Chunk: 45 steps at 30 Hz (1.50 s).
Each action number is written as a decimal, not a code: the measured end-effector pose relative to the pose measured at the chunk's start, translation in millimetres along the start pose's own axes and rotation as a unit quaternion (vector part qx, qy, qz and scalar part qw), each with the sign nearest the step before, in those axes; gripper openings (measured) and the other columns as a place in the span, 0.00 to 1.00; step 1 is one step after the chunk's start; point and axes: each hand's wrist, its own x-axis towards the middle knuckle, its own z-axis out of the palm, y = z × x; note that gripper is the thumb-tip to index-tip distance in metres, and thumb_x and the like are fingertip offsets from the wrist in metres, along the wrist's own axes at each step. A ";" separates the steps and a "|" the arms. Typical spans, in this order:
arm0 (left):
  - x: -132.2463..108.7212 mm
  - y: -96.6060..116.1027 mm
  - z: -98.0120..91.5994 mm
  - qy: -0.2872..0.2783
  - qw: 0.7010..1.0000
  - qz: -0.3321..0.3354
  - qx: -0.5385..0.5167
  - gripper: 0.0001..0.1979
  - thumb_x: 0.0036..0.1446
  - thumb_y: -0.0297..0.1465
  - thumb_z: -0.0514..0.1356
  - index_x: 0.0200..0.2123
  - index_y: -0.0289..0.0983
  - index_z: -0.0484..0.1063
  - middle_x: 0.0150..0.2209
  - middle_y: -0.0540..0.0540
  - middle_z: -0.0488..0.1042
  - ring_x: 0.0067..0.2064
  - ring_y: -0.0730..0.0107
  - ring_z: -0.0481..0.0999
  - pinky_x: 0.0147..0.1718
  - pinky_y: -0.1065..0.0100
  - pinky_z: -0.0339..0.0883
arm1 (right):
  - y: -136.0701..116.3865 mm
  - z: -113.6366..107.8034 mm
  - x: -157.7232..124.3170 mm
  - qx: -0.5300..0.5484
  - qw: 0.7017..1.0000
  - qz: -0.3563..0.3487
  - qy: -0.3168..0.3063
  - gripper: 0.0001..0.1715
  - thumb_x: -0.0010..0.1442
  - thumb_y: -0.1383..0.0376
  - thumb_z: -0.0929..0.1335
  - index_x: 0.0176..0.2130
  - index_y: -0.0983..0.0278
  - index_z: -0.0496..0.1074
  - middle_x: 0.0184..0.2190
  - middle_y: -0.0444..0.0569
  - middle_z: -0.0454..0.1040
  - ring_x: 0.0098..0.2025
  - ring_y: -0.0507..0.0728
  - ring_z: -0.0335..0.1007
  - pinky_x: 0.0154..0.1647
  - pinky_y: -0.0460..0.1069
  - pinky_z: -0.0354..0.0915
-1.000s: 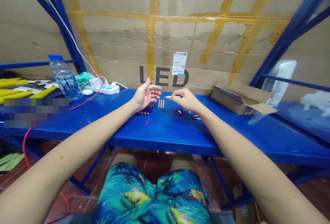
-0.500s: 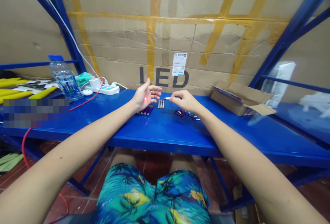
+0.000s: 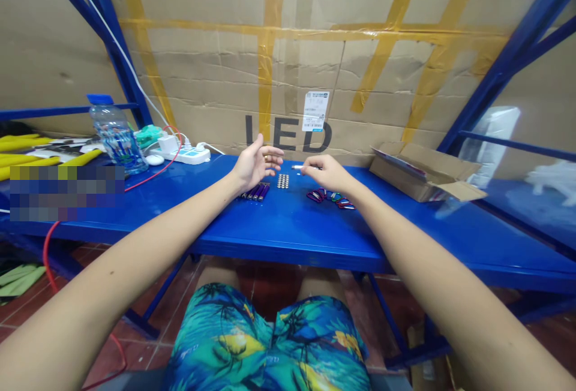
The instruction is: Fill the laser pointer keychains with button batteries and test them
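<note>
In my right hand (image 3: 330,173) is a slim silver laser pointer (image 3: 297,167), gripped between the fingers with its tip toward the left. My left hand (image 3: 256,164) is raised across from it, palm facing the pointer, fingers apart and holding nothing. Beneath and beside the left hand, several purple metal tubes (image 3: 256,192) lie side by side, partly hidden by the wrist. Small silver button cells (image 3: 283,181) stand in neat rows between the hands. Colourful carabiners (image 3: 330,196) lie in a row below my right hand, part of it behind the forearm.
An open cardboard box (image 3: 418,172) sits at the right on the blue table (image 3: 288,232). To the left are a water bottle (image 3: 117,136), a white power strip (image 3: 191,154), a red cable (image 3: 155,169) and yellow-handled tools (image 3: 31,163). A large cardboard sheet (image 3: 216,79) stands behind.
The red spot on my left palm and the one on the table are gone. My right hand and the pointer have shifted slightly right; a small pale light spot shows on the table below the tip.
</note>
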 end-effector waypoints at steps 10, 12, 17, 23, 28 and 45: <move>18.9 0.0 -25.9 0.133 0.981 0.053 0.132 0.28 0.68 0.48 0.49 0.27 0.34 0.74 0.25 0.44 0.73 0.26 0.74 0.71 0.25 0.72 0.59 | 59.5 19.9 60.0 -0.242 0.956 0.116 -0.115 0.15 0.65 0.59 0.66 0.35 0.65 0.79 0.34 0.54 0.80 0.34 0.58 0.71 0.36 0.50 0.61; 19.2 2.7 -34.8 0.173 0.969 0.063 0.168 0.26 0.69 0.43 0.50 0.25 0.34 0.73 0.23 0.45 0.72 0.24 0.76 0.70 0.24 0.72 0.58 | 64.2 28.4 69.5 -0.257 0.951 0.123 -0.118 0.15 0.65 0.60 0.67 0.35 0.66 0.80 0.35 0.56 0.80 0.35 0.60 0.73 0.38 0.51 0.63; 17.1 8.9 -46.9 0.236 0.950 0.067 0.193 0.23 0.71 0.34 0.49 0.24 0.33 0.72 0.21 0.47 0.71 0.21 0.77 0.67 0.22 0.72 0.57 | 66.0 40.3 81.9 -0.247 0.954 0.123 -0.119 0.13 0.64 0.60 0.69 0.38 0.66 0.81 0.38 0.58 0.81 0.40 0.62 0.75 0.41 0.52 0.65; 17.4 9.0 -41.0 0.236 0.951 0.066 0.190 0.22 0.71 0.32 0.49 0.24 0.33 0.71 0.21 0.48 0.70 0.21 0.78 0.67 0.21 0.73 0.56 | 75.2 33.9 75.0 -0.214 0.964 0.129 -0.092 0.12 0.60 0.66 0.71 0.45 0.65 0.80 0.41 0.54 0.82 0.41 0.58 0.76 0.41 0.48 0.66; 16.1 9.2 -37.7 0.235 0.950 0.060 0.197 0.22 0.71 0.32 0.49 0.24 0.33 0.71 0.21 0.48 0.70 0.20 0.78 0.67 0.21 0.73 0.56 | 77.0 34.5 68.3 -0.202 0.970 0.113 -0.073 0.09 0.59 0.70 0.71 0.41 0.66 0.80 0.40 0.52 0.82 0.41 0.56 0.75 0.42 0.46 0.65; 13.2 8.7 -36.0 0.233 0.948 0.045 0.211 0.22 0.70 0.33 0.49 0.24 0.34 0.71 0.21 0.48 0.71 0.21 0.77 0.67 0.22 0.73 0.57 | 65.6 45.9 68.3 -0.183 0.978 0.078 -0.064 0.08 0.60 0.69 0.71 0.40 0.63 0.81 0.40 0.50 0.82 0.42 0.56 0.75 0.44 0.46 0.66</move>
